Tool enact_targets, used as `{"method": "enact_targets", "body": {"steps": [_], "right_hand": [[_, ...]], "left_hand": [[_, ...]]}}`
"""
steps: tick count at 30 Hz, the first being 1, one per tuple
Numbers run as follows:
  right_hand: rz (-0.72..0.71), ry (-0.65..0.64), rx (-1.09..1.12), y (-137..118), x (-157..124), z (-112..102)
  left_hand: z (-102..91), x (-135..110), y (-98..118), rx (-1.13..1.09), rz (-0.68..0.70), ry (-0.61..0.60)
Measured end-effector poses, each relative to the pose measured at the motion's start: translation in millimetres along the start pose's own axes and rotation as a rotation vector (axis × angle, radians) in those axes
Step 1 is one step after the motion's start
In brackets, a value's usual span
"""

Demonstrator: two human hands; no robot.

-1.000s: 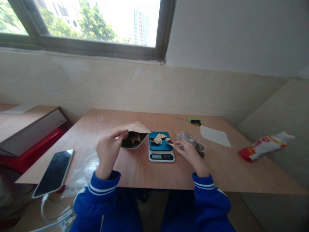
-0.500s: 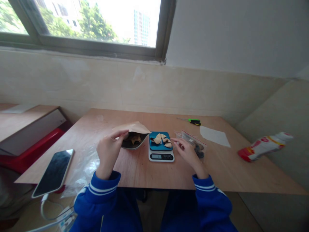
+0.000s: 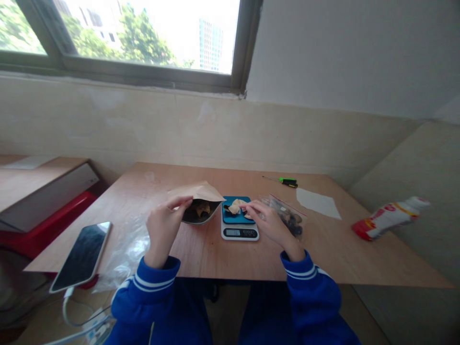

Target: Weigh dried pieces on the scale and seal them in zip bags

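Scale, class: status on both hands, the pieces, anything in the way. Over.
Left hand holding open pouch. Right hand at pale pieces on scale. Right hand partly hiding pieces.

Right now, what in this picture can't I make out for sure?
In the head view:
Display of the scale: figures too small and blurred.
Pale pieces on it: partly covered by the right hand; whether it grips one is unclear.
Paper pouch: lower contents hidden by shadow and its front wall.
Bottle: label too blurred to read.
White block at lower left: cut off by the bottom edge.
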State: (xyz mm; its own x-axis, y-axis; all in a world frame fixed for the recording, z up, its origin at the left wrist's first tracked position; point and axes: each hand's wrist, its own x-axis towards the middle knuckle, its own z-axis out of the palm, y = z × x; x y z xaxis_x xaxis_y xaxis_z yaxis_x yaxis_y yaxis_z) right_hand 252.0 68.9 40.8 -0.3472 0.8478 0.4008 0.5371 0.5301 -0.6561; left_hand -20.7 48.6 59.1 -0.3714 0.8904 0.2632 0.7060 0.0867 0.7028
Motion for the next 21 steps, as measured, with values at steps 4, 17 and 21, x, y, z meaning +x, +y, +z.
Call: {"method": "enact_targets", "body": {"steps": [4,17,21], "right_hand": [[-0.006,0.011,0.042,-7,4,-1],[-0.24,-0.248,0.098,-51,21,50],[-0.337,-0.371,-0.087,-63,37,75]], "left_hand": [[-1.2,-1,-1,-0.02,-0.002,-0.018],[4.1,-2,-3,-0.07,0.033,-0.056],[2.2,-3,-6,-0.099,0.054,-0.071]]}}
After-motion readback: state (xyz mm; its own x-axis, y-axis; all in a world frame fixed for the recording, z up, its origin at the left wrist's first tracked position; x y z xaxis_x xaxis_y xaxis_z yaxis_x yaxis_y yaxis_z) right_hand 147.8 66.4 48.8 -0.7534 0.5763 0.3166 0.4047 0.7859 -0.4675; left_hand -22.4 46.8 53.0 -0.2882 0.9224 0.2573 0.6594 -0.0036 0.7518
